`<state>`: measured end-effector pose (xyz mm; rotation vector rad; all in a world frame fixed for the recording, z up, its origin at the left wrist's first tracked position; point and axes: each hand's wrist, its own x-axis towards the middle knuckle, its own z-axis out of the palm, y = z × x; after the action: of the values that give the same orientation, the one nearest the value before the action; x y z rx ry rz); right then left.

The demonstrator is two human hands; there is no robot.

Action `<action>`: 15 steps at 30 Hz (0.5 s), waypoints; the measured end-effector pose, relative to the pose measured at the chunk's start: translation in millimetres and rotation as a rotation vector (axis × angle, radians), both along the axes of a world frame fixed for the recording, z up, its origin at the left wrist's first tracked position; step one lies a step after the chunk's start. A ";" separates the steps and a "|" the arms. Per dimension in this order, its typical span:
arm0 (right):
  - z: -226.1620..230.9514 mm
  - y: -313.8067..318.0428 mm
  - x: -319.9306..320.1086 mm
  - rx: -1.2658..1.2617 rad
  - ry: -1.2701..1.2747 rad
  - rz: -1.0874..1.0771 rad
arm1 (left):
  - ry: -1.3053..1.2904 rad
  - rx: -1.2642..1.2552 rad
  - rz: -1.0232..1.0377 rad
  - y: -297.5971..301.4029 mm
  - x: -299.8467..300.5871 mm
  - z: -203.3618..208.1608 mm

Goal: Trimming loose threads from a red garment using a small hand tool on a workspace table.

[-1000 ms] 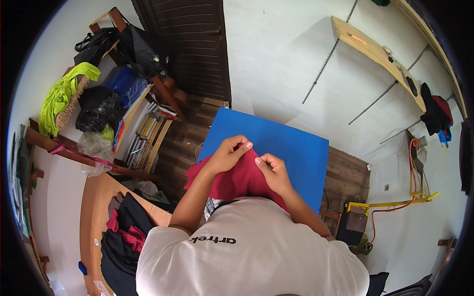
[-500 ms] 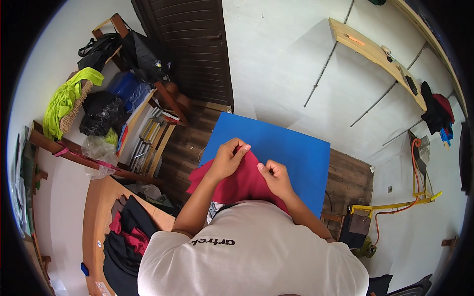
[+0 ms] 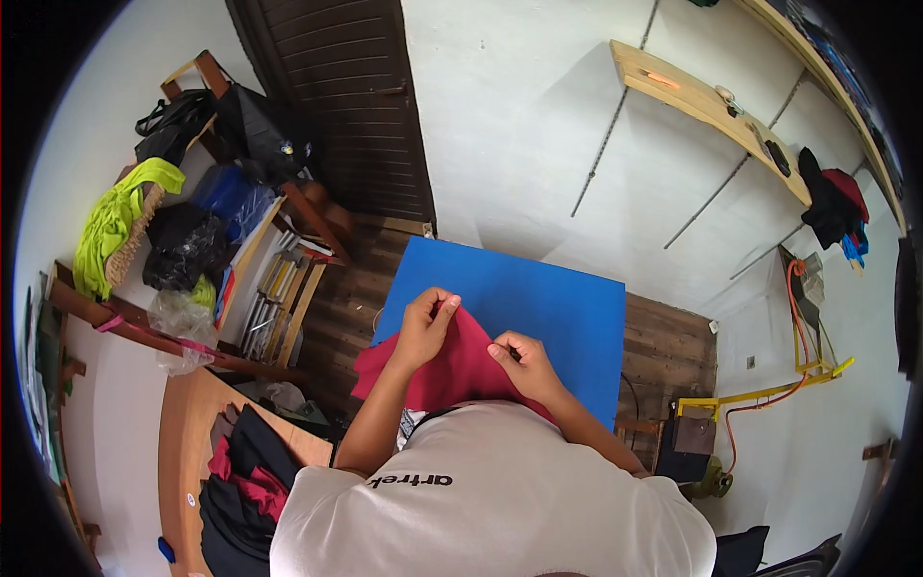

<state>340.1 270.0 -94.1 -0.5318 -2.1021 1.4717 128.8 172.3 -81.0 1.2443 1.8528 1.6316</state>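
A dark red piece of cloth (image 3: 450, 373) hangs in folds in front of my body, over the near part of a blue tabletop (image 3: 519, 288). My left hand (image 3: 428, 329) is closed in a pinch, thumb against fingers, on the cloth's raised upper corner. Beside the cloth's right edge, my right hand (image 3: 527, 365) is curled closed with thumb and forefinger together. Whatever its fingertips hold is too small or hidden to make out. The lower part of the cloth disappears behind my white shirt.
At lower left, black and red garments (image 3: 245, 481) lie on a wooden table (image 3: 183, 413). A cluttered rack (image 3: 183, 337) with bags and a yellow-green cloth stands left. A yellow metal arm (image 3: 769, 394) with an orange hose juts from the right wall. A wooden shelf (image 3: 707, 106) hangs above.
The whole view has shifted slightly, so the room sits lower and further left. My left hand keeps its pinch on the cloth. My right hand stays curled beside the edge.
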 end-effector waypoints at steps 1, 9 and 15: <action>-0.2 -1.3 0.8 -0.027 0.038 -0.004 | -0.009 -0.002 0.017 1.1 -0.3 -0.1; -8.7 8.7 21.3 0.147 -0.193 -0.002 | -0.056 -0.012 -0.022 2.1 0.3 -3.4; -16.4 -9.0 22.1 0.053 0.108 -0.058 | -0.107 0.071 -0.006 0.8 -2.2 -2.2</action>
<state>362.1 261.0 -110.5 -0.4784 -2.0197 1.3772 126.6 173.0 -83.2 1.1659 1.7393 1.7391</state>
